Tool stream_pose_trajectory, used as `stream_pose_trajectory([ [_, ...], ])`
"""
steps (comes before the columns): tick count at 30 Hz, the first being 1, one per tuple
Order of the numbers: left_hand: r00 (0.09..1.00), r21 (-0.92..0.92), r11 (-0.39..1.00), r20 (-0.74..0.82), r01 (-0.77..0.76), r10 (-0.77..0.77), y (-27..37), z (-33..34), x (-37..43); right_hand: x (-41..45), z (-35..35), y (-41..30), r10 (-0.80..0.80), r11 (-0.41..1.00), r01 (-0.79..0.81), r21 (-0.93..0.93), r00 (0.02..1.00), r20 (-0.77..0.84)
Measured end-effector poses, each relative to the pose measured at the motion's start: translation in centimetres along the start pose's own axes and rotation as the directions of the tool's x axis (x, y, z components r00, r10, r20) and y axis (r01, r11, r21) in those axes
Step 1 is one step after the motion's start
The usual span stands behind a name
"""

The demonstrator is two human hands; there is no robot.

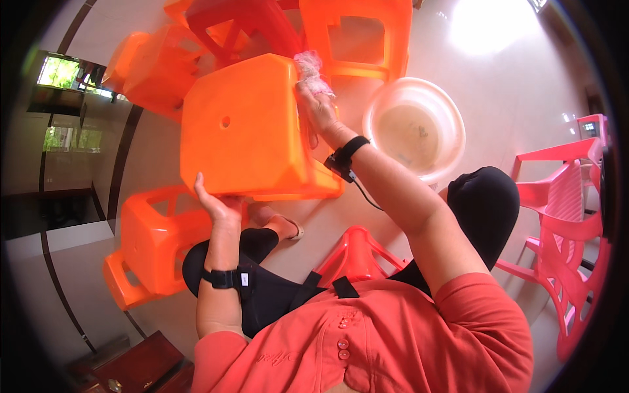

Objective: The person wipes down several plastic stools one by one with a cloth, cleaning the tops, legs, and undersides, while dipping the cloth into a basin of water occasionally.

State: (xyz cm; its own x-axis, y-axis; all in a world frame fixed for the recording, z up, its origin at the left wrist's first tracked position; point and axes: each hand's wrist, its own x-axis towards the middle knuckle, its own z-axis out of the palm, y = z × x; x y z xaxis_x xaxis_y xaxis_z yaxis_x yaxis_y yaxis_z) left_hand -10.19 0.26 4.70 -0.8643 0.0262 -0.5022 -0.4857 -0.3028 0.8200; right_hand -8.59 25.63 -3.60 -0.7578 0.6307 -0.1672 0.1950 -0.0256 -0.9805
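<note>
An orange plastic stool (241, 137) is held up in front of me, its seat with a small round hole facing the camera. My left hand (218, 199) grips the stool's lower left edge, thumb over the seat and fingers partly hidden beneath. On the far right side, my right hand (319, 110) holds a crumpled pink and white cloth (313, 73) against the stool's edge. To the right of that hand, a white plastic basin (454, 127) stands on the floor with cloudy water (405, 130) in it.
More orange stools (152, 240) lie at the left, with others (159, 64) at the far left. Beyond the held stool are a red stool (241, 24) and an orange stool (400, 44). A red plastic seat (356, 255) is under me. Pink plastic chairs (565, 216) stand right.
</note>
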Motion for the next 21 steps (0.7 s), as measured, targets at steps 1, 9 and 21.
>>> stream_pose_trajectory([
  [1,1.0,-0.001,1.0,0.003,-0.003,0.003,-0.1,0.4,-0.1,2.0,0.1,2.2,0.013,0.996,-0.006,0.093,0.997,-0.074],
  [9,0.997,0.01,0.996,0.001,-0.083,0.083,-0.5,-0.3,-0.2,10.4,-0.5,15.4,-0.33,0.923,0.355,-0.148,0.928,0.172],
  [21,0.993,0.051,0.992,0.012,-0.12,0.119,-0.8,0.5,0.1,9.4,-1.2,23.0,0.265,0.951,-0.269,0.155,0.963,0.047],
])
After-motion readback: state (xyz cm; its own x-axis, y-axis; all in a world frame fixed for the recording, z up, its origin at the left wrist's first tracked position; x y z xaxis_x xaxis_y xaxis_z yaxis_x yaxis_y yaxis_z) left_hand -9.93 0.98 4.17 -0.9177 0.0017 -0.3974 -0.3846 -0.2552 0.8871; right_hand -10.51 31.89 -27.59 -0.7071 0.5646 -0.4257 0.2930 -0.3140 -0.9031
